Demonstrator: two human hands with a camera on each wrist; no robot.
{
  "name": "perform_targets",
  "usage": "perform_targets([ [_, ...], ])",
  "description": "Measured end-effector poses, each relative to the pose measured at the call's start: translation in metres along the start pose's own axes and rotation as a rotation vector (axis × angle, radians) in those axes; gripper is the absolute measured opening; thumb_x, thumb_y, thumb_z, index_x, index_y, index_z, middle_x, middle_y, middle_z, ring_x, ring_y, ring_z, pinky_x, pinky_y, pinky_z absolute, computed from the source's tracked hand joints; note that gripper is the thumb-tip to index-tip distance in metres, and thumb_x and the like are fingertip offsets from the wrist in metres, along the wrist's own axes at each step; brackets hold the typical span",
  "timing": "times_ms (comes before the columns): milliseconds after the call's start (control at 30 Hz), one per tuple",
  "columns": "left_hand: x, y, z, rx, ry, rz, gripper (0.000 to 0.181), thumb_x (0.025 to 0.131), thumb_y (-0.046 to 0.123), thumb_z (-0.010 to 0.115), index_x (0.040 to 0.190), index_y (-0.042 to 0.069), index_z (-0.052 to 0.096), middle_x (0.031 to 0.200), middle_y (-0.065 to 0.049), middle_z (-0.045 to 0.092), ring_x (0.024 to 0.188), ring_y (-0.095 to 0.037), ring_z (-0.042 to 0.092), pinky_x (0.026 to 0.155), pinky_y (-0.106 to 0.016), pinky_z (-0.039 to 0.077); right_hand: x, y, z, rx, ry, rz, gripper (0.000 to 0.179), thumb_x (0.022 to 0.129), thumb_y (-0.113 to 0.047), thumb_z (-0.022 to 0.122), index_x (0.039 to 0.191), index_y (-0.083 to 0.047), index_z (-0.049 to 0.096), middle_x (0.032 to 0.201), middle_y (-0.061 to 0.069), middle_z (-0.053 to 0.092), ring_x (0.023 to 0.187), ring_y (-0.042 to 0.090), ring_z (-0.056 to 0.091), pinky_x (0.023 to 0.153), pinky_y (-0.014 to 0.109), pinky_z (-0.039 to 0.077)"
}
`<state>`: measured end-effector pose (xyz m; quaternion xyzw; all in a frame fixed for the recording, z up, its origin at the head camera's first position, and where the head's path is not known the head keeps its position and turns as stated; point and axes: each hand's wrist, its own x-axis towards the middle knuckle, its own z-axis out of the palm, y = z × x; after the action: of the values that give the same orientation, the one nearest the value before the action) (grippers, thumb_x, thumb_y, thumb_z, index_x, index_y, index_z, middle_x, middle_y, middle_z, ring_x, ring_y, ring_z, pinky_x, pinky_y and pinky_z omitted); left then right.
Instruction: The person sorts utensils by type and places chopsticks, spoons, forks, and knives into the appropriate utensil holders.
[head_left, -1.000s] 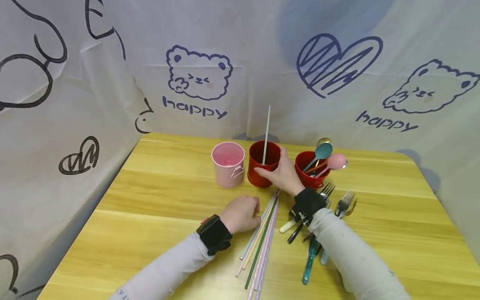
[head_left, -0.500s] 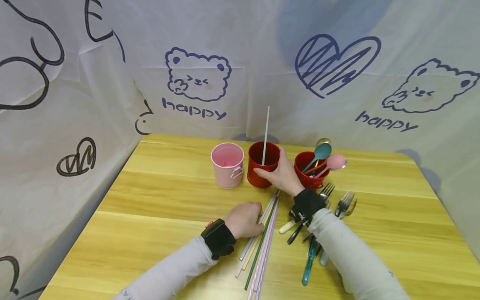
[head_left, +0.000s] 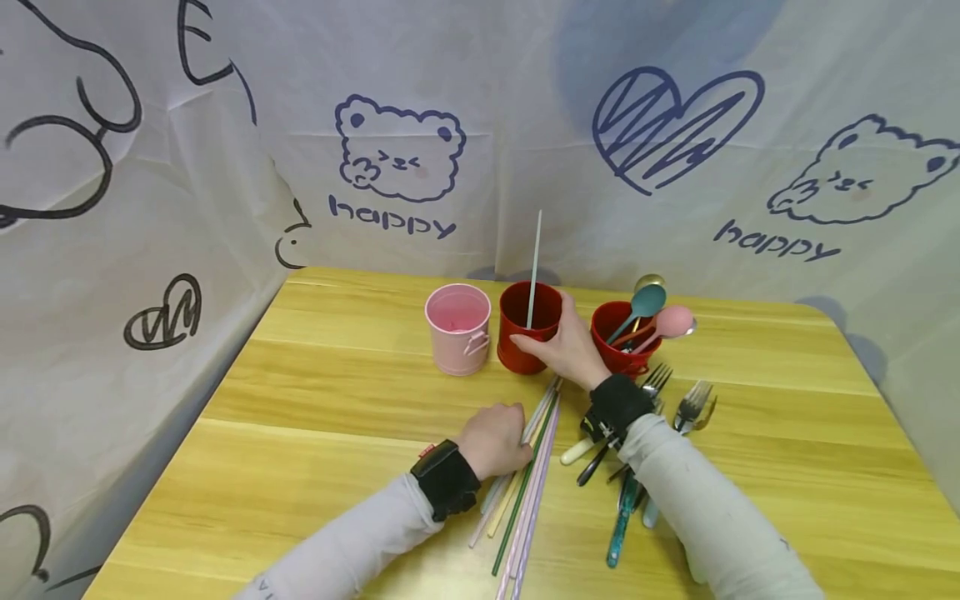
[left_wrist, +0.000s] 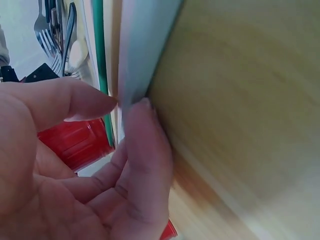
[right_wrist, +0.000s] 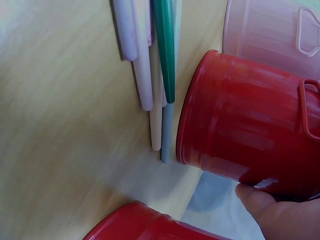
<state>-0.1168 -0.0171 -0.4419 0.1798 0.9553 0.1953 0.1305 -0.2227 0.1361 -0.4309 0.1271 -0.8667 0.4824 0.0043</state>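
Note:
Several thin chopsticks (head_left: 528, 492), in pale blue, yellow, green, pink and lavender, lie fanned on the table. Over their left side is my left hand (head_left: 495, 442); in the left wrist view its fingertips pinch a pale blue chopstick (left_wrist: 152, 40) still lying with the others. My right hand (head_left: 572, 346) grips the rim and side of the middle red bucket (head_left: 517, 354), its thumb (right_wrist: 255, 200) against the wall. One pale chopstick (head_left: 535, 267) stands slightly tilted in that bucket.
A pink bucket (head_left: 459, 354) stands left of the middle one. To the right, another red bucket (head_left: 611, 321) holds several spoons (head_left: 648, 300). Forks (head_left: 692, 404) and other cutlery lie beneath and beside my right forearm. A drawn-on white cloth (head_left: 525, 125) hangs behind the table.
My left hand has moved slightly right and toward me, onto the chopsticks, and its fingers have closed on a pale blue one. The right hand stays on the middle red bucket.

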Motion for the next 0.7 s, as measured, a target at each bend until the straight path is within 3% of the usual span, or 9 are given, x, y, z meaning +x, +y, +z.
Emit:
perform_targets([
  [200,-0.0002,0.0013,0.0008,-0.007,0.036,-0.02,0.036,0.081,0.018,0.074,0.057,0.015,0.047,0.057,0.004,0.042,0.048,-0.012,0.041,0.042,-0.026,0.034,-0.0008,0.0005,-0.001,-0.009,0.002,-0.011,0.091,0.085,-0.026,0.08,0.152,-0.001,0.024,0.147,0.022,0.047,0.134,0.037,0.05,0.113,0.052,0.045],
  [400,0.0017,-0.0005,-0.0003,-0.007,-0.007,-0.062,0.042,0.083,0.024,0.075,0.055,0.016,0.044,0.056,0.004,0.041,0.049,-0.013,0.041,0.044,-0.026,0.034,-0.0008,0.0001,0.0002,0.0,0.002,-0.007,0.09,0.085,-0.026,0.081,0.152,-0.002,0.025,0.147,0.021,0.047,0.134,0.036,0.049,0.114,0.051,0.045],
  [700,0.0022,-0.0053,-0.0004,-0.057,-0.034,-0.043,0.05,0.085,0.022,0.073,0.05,0.017,0.037,0.049,0.008,0.026,0.045,-0.01,0.031,0.043,-0.025,0.024,-0.0007,-0.0005,-0.0012,0.002,-0.007,-0.002,0.091,0.085,-0.028,0.081,0.152,-0.003,0.025,0.148,0.02,0.047,0.134,0.035,0.049,0.114,0.051,0.044],
])
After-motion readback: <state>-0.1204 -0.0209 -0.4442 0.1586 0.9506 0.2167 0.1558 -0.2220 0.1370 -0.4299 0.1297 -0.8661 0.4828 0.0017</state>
